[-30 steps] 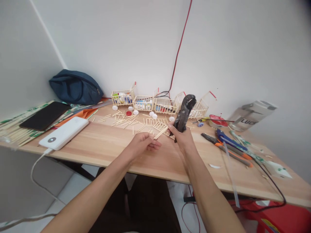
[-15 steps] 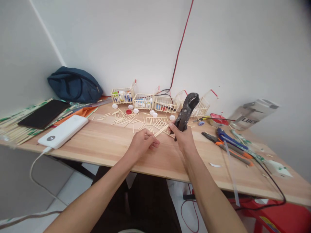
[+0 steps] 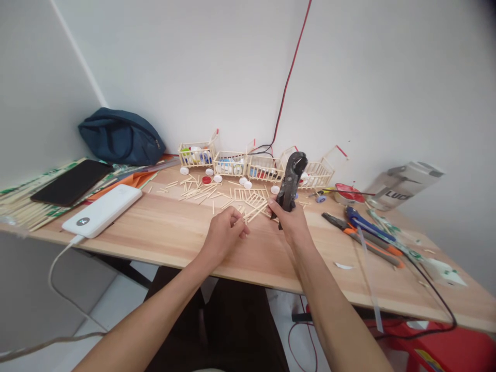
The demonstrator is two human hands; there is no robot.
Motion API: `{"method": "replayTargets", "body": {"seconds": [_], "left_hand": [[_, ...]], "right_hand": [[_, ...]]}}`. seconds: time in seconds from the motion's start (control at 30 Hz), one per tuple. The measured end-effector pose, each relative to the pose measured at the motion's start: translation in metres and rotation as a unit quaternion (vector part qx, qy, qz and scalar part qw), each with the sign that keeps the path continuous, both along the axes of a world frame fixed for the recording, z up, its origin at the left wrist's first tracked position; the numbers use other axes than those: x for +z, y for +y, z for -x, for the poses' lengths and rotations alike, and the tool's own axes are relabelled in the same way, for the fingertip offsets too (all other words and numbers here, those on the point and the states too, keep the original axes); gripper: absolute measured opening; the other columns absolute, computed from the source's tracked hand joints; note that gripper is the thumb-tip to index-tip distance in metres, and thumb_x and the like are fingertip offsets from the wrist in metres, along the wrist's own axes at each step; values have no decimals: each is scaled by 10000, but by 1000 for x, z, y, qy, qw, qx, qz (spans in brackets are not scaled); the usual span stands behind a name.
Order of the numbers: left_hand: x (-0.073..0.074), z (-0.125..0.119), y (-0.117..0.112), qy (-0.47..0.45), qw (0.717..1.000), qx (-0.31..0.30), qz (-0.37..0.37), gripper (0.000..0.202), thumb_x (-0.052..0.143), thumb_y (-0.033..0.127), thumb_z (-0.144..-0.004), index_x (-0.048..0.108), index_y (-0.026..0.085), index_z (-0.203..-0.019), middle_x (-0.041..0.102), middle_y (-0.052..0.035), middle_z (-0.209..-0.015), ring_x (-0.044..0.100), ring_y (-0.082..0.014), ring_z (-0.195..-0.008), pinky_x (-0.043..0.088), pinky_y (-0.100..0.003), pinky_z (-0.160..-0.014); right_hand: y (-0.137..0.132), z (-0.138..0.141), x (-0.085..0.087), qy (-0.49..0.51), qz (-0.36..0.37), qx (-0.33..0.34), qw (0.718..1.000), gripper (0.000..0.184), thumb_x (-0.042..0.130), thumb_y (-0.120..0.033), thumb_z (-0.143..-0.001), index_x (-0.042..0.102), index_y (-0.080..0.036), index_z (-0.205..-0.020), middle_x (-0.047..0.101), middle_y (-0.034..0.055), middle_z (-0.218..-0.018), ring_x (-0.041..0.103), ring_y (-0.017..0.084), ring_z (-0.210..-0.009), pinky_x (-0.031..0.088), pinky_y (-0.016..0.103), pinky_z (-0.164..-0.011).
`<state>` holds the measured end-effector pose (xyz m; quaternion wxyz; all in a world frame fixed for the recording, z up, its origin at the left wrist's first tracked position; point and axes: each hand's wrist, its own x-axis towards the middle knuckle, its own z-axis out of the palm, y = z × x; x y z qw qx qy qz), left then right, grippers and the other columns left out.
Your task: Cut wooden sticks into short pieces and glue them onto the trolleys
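My right hand (image 3: 291, 223) is closed around the handles of black cutting pliers (image 3: 290, 180), which point up and away from me above the wooden table (image 3: 163, 232). My left hand (image 3: 225, 232) rests on the table just left of it, its fingers pinched on a thin wooden stick (image 3: 256, 211) that reaches toward the pliers' handles. Loose wooden sticks (image 3: 201, 192) and small stick frames (image 3: 250, 196) lie scattered just beyond both hands.
Several small stick carts (image 3: 232, 163) with bottle-cap wheels line the wall. A white power bank (image 3: 101, 211), a black phone (image 3: 72, 182) and a blue bag (image 3: 120, 137) sit at the left. Pliers and cutters (image 3: 364, 232), a red tape roll (image 3: 346, 192) and a cable lie at the right.
The pliers have tilted slightly more upright and drawn a little nearer. My left hand has shifted slightly right and forward with the stick.
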<state>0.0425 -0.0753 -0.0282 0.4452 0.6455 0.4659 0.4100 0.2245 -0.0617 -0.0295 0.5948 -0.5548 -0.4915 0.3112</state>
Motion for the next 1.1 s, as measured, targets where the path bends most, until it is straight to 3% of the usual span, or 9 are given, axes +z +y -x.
{"method": "replayTargets", "body": {"seconds": [0.13, 0.3, 0.5, 0.77, 0.97, 1.1], "left_hand": [[-2, 12, 9, -14, 1000, 14, -8, 69, 500, 197, -764, 509, 190, -697, 675, 11, -608, 580, -113, -536, 427, -216, -553], [-3, 27, 22, -141, 988, 17, 60, 115, 564, 277, -760, 567, 164, -740, 670, -17, -713, 493, -82, -493, 352, -188, -426], [-5, 34, 28, -248, 963, 29, 101, 175, 662, 308, -730, 602, 147, -763, 468, 68, -516, 309, -27, -403, 182, -164, -389], [3, 36, 30, -317, 943, 32, 96, 197, 721, 280, -680, 654, 125, -783, 565, 28, -607, 463, -52, -535, 370, -174, -530], [8, 39, 25, -275, 959, 18, 72, 180, 704, 304, -710, 665, 139, -769, 599, 18, -617, 515, -75, -554, 418, -198, -554], [10, 38, 20, -267, 961, 7, 70, 185, 701, 314, -717, 676, 137, -764, 608, 16, -615, 536, -81, -561, 440, -203, -559]], "right_hand": [[1, -3, -2, -28, 26, -4, 999, 356, 663, -494, -695, 613, -156, -794, 572, 2, -600, 521, 139, -552, 434, 272, -540], [4, -1, -5, -115, 80, 27, 990, 286, 643, -456, -692, 621, -172, -722, 615, 22, -593, 556, 166, -548, 427, 279, -532], [0, 5, 5, -231, 96, 29, 968, 261, 590, -451, -720, 640, -199, -761, 669, 40, -720, 601, 216, -702, 428, 307, -645], [-45, 1, 40, -413, 146, 41, 898, 411, 461, -595, -836, 578, -209, -909, 662, 37, -799, 601, 213, -731, 417, 305, -656], [-68, 11, 40, -427, 142, 82, 889, 397, 514, -523, -832, 576, -211, -1068, 674, 66, -946, 617, 226, -813, 444, 327, -710], [-71, 18, 38, -436, 132, 69, 887, 400, 557, -487, -807, 570, -214, -1099, 665, 71, -977, 611, 232, -847, 448, 340, -731]]}}
